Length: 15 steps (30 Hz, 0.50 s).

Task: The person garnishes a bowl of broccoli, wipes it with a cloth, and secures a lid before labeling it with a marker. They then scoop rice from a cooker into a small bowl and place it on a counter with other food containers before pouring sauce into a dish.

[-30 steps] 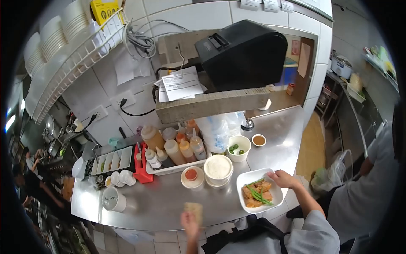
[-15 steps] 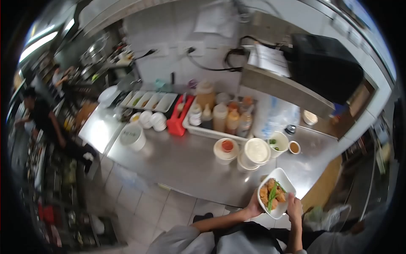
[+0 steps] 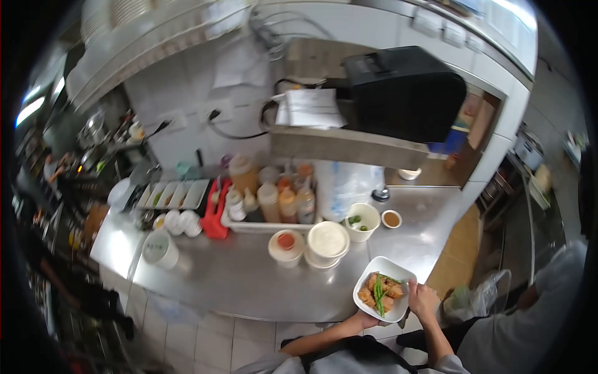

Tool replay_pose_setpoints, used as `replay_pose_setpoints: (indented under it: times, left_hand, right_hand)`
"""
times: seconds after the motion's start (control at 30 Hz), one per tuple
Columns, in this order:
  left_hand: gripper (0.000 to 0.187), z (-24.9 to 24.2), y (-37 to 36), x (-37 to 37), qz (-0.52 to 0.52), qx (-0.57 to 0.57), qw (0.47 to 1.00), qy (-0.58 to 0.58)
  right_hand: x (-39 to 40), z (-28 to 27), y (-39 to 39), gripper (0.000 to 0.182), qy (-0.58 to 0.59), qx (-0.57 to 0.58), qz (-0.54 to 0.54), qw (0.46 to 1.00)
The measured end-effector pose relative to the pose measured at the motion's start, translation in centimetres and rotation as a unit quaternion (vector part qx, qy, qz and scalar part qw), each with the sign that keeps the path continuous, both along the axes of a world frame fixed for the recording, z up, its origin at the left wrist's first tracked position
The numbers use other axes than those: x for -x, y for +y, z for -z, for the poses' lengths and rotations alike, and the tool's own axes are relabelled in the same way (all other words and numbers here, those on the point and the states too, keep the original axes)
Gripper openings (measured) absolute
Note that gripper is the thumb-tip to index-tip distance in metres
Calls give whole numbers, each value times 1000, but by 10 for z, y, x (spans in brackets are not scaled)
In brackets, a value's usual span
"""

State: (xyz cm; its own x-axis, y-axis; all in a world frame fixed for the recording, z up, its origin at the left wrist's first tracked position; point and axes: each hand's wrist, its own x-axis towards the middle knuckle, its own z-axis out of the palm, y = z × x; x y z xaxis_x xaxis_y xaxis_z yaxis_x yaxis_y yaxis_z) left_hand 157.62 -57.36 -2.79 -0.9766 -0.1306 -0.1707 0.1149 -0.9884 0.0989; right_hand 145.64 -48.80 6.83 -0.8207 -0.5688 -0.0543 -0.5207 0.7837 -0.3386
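A white square bowl (image 3: 398,268) is held over the front edge of the steel counter, at the lower right. Browned chunks of food (image 3: 391,304) fill it, with long green strips (image 3: 378,293) laid on top. My left hand (image 3: 366,320) supports the bowl from the near left side; most of its fingers are hidden underneath. On the right side, my right hand (image 3: 423,300) grips the rim with the thumb over the edge. Just beyond the bowl stand a white tub with green pieces (image 3: 362,223) and a small cup of brown sauce (image 3: 391,219).
Lidded white tubs (image 3: 328,240) stand on the counter (image 3: 243,287). Behind them, a tray (image 3: 271,226) holds several sauce bottles. A black machine (image 3: 403,93) sits on a shelf above. Another person (image 3: 551,305) is close by on the right; a dark-clothed person (image 3: 75,293) is at left.
The view has swung to the right, so the counter and its items appear further left. Both hands still hold the bowl, now with more of its inside showing.
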Motion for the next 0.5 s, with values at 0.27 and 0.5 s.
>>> replay_pose_setpoints:
  times: [0.27,0.5]
  left_hand:
    - [49,-3,-16,1,-50,22,998,-2]
    - [37,-32,-38,13,-2,240,968,-68]
  right_hand:
    - [89,29,5,57,-13,77,110,991]
    - [210,53,-31,50,-61,193,151,968]
